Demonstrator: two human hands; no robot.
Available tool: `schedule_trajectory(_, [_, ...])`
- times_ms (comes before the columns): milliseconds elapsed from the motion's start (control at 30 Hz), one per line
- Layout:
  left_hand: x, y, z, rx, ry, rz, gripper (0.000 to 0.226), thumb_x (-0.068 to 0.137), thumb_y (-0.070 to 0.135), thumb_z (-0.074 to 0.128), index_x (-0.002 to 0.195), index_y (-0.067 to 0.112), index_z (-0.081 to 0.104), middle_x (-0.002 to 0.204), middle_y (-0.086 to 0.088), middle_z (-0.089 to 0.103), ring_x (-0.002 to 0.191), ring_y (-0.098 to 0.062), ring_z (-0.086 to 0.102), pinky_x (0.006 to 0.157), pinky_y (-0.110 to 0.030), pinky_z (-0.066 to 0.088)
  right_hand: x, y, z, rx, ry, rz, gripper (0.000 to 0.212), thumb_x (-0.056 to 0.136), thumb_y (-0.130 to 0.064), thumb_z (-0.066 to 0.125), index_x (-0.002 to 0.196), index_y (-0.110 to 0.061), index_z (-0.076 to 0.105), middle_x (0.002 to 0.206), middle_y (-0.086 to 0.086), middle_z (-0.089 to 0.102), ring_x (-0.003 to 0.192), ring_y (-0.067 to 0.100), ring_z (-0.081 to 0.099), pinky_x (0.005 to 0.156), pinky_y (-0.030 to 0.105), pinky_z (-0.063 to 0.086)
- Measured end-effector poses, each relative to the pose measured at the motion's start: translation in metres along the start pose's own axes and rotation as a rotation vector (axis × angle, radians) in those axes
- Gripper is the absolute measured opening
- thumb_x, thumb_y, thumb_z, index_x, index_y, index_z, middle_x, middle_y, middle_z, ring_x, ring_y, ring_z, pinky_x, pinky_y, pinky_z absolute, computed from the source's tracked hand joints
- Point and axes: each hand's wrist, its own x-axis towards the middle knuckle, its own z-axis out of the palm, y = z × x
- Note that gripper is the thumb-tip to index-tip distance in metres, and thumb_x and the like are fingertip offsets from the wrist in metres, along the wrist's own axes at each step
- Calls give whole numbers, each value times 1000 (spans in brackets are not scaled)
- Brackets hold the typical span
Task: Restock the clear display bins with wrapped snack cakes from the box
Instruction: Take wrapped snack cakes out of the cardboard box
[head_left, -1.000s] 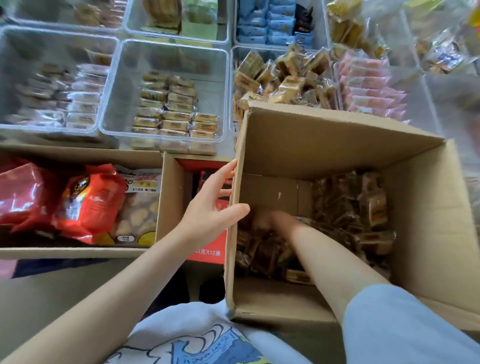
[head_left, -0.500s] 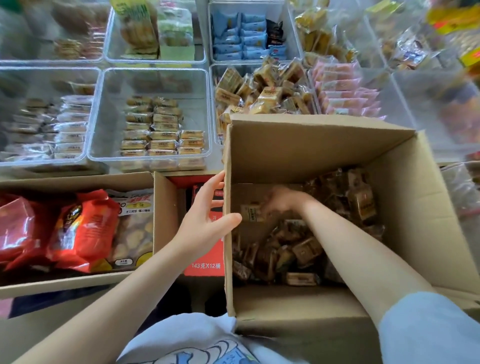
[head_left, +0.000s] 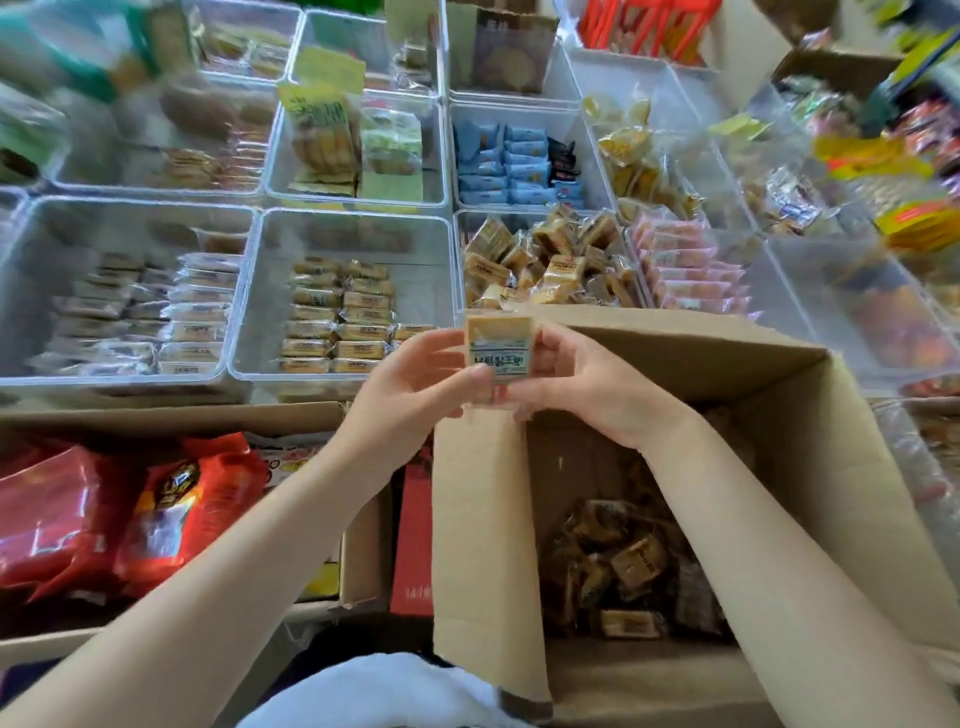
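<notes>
A wrapped snack cake (head_left: 497, 349), tan with a printed label, is held upright above the far left corner of the cardboard box (head_left: 810, 415). My left hand (head_left: 415, 387) pinches its left side and my right hand (head_left: 582, 384) grips its right side. More wrapped cakes (head_left: 623, 566) lie loose in the bottom of the box. Just beyond the box stands a clear bin (head_left: 460, 244) heaped with the same kind of cakes (head_left: 550, 265).
Left of that bin, another clear bin (head_left: 249, 291) holds rows of wrapped biscuits. Other bins with blue, pink and yellow packets fill the shelf behind. A second carton at the lower left holds red snack bags (head_left: 171, 509).
My right hand rose out of the box with a cake. My left hand left the box's edge and joined it on the cake. The camera tilted up.
</notes>
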Motion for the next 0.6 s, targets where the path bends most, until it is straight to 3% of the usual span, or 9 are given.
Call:
schedule_trajectory(133, [12,0,-42,-44,68,47,43,74,30,78,114,20,69,103,-3,77,96,-19,73,76,-29,60,35,-23,31,-143,67,-69,35,94,-17,67,129,-13,61,118,-1,70,109,9,65,91,28,56])
schedule_trajectory(233, [28,-12,-78,66,100,92,37,78,32,78,114,25,69,103,0,76,95,-14,72,80,-28,60,70,-30,49,-229,119,-121,34,93,-14,68,127,-13,64,115,-4,71,108,6,66,92,23,54])
schedule_trajectory(300, [46,-39,-101,344,134,110,36,87,38,74,120,24,68,112,6,73,102,-12,68,90,-33,56,92,-31,50,-301,193,-136,33,91,-13,71,124,-13,66,111,-4,72,103,6,67,90,23,54])
schedule_trajectory(400, [69,-98,-158,915,259,-2,45,101,47,51,133,17,63,132,-3,64,124,-21,57,112,-45,32,149,-32,50,-357,359,-92,33,90,-15,73,123,-17,67,108,-4,72,100,9,67,92,31,56])
schedule_trajectory(500, [67,-148,-187,1172,177,-40,52,101,51,31,125,21,66,124,-2,67,122,-26,55,116,-42,19,207,-29,45,-557,453,-66,35,89,-19,72,124,-25,65,108,-6,67,100,12,64,91,35,54])
schedule_trajectory(600, [66,-167,-189,1245,174,32,57,101,51,21,122,24,66,122,1,63,116,-27,53,114,-39,15,260,-9,46,-1042,460,-54,32,91,-16,64,122,-26,64,114,5,61,108,25,57,92,38,47])
